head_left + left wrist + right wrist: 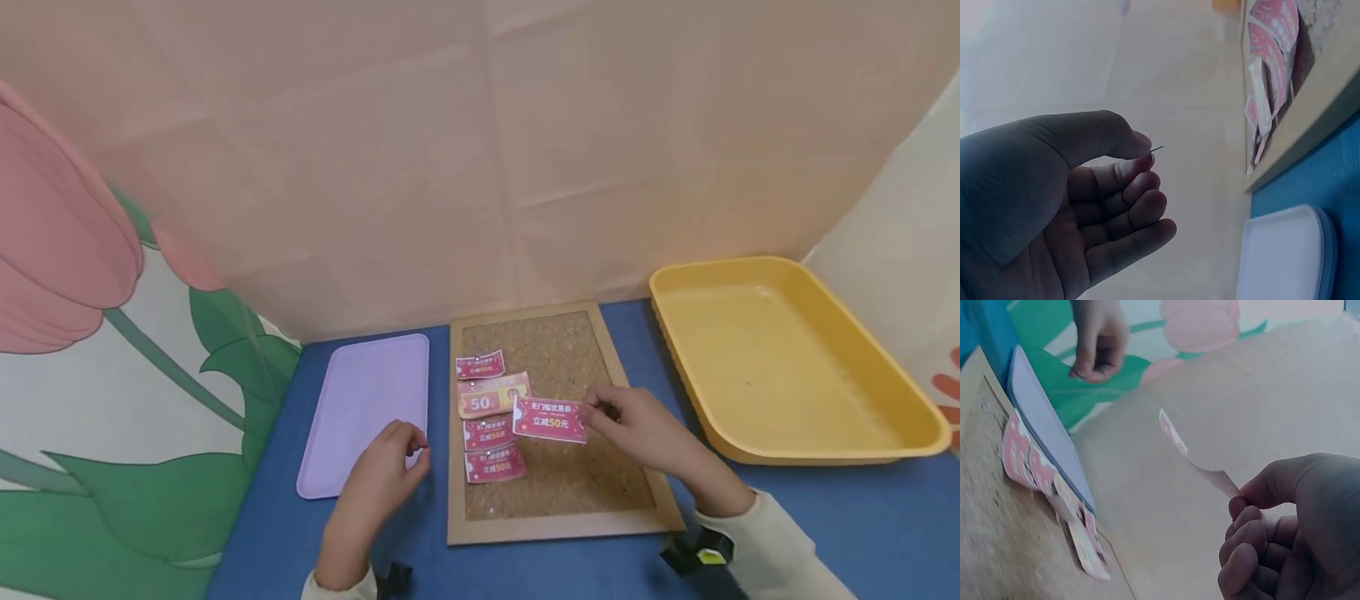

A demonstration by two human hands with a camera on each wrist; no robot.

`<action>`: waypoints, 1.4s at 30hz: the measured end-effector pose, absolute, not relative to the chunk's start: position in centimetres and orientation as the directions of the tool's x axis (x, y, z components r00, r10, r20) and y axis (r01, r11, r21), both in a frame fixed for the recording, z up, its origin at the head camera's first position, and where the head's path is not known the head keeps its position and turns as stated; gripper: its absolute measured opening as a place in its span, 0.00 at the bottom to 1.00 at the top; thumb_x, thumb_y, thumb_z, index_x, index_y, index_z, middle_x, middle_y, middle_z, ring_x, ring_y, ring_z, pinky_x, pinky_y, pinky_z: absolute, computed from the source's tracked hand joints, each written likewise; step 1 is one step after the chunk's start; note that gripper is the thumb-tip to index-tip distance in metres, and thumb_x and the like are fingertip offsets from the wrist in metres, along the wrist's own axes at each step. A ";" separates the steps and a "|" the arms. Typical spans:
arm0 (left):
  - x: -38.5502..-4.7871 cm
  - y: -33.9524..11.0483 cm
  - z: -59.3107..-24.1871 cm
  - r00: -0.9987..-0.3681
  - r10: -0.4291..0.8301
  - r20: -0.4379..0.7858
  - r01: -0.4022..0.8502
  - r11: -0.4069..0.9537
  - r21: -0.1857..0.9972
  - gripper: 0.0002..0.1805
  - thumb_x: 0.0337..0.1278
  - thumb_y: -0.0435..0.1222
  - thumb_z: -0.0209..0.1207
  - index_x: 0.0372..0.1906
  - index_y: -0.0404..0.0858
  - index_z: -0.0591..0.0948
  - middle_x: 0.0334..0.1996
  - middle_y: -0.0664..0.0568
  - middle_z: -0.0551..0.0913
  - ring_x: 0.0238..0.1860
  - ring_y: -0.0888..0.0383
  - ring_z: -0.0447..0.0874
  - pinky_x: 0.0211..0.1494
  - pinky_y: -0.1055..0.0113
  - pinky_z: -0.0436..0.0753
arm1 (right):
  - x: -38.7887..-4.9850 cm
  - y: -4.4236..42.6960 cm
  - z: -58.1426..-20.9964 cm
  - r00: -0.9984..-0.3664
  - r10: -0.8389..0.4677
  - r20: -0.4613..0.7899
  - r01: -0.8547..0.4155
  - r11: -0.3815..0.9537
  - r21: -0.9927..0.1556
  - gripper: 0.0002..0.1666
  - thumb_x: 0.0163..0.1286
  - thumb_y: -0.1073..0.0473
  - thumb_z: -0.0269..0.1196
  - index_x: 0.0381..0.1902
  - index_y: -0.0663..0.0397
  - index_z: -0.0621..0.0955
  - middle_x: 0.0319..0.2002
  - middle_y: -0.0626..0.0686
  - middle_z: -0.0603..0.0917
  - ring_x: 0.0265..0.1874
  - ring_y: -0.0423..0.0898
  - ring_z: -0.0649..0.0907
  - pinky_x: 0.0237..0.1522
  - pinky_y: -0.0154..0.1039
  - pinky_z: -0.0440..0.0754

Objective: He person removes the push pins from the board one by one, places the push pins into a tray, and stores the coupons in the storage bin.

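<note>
My right hand [648, 429] pinches the right end of a pink coupon [550, 419] between thumb and forefinger, above the cork board [555, 492]. The right wrist view shows this coupon [1210, 475] slightly bent and off the board. A thin metal pin [1157, 149] sticks out from the thumb and forefinger of my left hand [1079, 194], the other fingers loosely bent. In the head view, my left hand [378, 483] is between the purple tray and the board. Several coupons [495, 464] are in a column along the board's left side, one of them orange [480, 403].
A purple tray [367, 383] lies left of the board on the blue table [420, 550]. To the board's right stands a large yellow tray [787, 367]. A pinkish wall covering [360, 167] rises behind, with a tulip print [60, 217] at the left.
</note>
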State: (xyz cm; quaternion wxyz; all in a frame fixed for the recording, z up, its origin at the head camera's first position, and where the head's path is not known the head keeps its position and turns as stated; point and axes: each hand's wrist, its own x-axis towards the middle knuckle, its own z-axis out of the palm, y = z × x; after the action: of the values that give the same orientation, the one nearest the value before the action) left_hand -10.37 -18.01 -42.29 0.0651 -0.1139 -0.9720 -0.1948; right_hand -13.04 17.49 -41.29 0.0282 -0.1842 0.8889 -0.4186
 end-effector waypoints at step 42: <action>-12.8 -26.3 -44.4 -0.983 0.141 0.115 0.172 0.929 0.328 0.05 0.50 0.30 0.63 0.27 0.37 0.77 0.25 0.51 0.74 0.28 0.57 0.72 0.34 0.59 0.76 | -12.1 30.5 -42.3 -0.980 -0.188 0.065 -0.186 0.753 -0.631 0.13 0.73 0.48 0.58 0.37 0.50 0.79 0.17 0.47 0.71 0.14 0.42 0.71 0.16 0.34 0.67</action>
State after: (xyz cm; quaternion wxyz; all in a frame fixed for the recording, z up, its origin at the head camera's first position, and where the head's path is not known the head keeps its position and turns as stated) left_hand -12.81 -26.25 -44.39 0.0446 -0.0797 -0.9810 -0.1710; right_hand -12.10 30.51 -42.27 0.0013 -0.0999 0.9363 -0.3366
